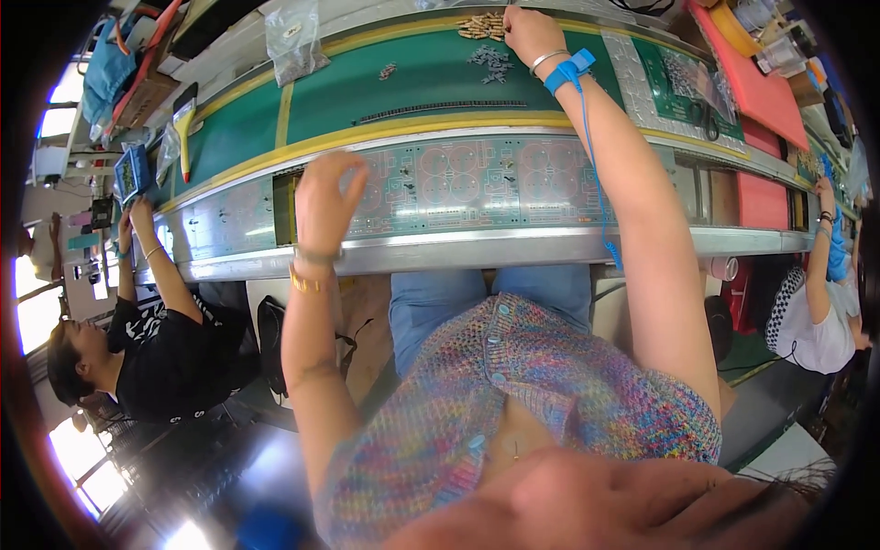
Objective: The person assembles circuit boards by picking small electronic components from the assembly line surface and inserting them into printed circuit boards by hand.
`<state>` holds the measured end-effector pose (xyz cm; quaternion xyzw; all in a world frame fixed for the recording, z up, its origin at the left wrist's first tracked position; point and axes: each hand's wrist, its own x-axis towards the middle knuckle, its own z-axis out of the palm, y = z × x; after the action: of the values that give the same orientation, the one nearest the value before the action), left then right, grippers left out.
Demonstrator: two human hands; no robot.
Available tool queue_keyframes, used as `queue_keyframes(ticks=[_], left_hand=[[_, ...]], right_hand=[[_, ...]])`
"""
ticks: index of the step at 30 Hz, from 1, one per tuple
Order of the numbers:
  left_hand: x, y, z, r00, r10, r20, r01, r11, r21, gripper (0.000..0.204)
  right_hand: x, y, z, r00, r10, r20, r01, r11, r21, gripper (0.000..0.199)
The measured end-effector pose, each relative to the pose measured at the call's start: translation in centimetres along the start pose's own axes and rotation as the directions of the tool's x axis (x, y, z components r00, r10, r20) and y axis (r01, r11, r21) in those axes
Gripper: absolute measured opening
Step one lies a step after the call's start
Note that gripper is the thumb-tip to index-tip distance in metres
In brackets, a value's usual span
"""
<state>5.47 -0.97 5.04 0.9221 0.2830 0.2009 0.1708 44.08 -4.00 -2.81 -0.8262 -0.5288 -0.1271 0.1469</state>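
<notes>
My right hand [534,35] reaches to the far edge of the green bench. Its fingertips are pinched together at the right side of a pile of small tan-brown components [480,27]; what they hold, if anything, is too small to make out. A blue wrist strap [569,71] with a coiled cord is on that wrist. My left hand [323,206], slightly blurred, is over the left part of the circuit boards [467,186] in the metal rail. Its fingers curl toward the thumb, and nothing can be made out between them. Several small parts sit on the boards.
Grey components [491,62] lie below the brown pile, with a smaller cluster [388,70] to the left. A dark strip of parts [440,110] runs along the bench. Also there are a yellow-handled brush [184,133], scissors [707,121] and plastic bags [295,41]. A co-worker [165,348] sits left, another right.
</notes>
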Motion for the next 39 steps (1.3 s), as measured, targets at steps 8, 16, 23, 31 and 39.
queue_keyframes(ticks=[8, 16, 23, 31, 39], left_hand=[[11.8, -5.0, 4.1, 0.983, 0.183, 0.022, -0.184, 0.980, 0.079, 0.011], [13.2, -5.2, 4.9, 0.985, 0.168, 0.027, -0.170, 0.982, 0.079, 0.019], [12.6, -4.9, 3.7, 0.987, 0.155, 0.046, -0.161, 0.973, 0.167, 0.010], [13.9, -5.3, 5.1, 0.992, 0.018, 0.127, -0.040, 0.984, 0.173, 0.010], [15.8, -4.8, 5.1, 0.969, -0.012, 0.248, -0.074, 0.938, 0.337, 0.009]], right_hand=[[-7.9, -5.3, -10.5, 0.991, -0.131, -0.012, 0.119, 0.856, 0.503, 0.013], [-16.4, -6.0, -12.9, 0.982, -0.097, 0.162, -0.058, 0.663, 0.746, 0.014], [-16.2, -6.1, -12.7, 0.976, -0.090, 0.198, -0.104, 0.604, 0.790, 0.013], [-16.4, -5.8, -12.1, 0.972, -0.090, 0.217, -0.121, 0.600, 0.791, 0.014], [-16.4, -5.7, -11.9, 0.974, -0.080, 0.212, -0.120, 0.609, 0.784, 0.012]])
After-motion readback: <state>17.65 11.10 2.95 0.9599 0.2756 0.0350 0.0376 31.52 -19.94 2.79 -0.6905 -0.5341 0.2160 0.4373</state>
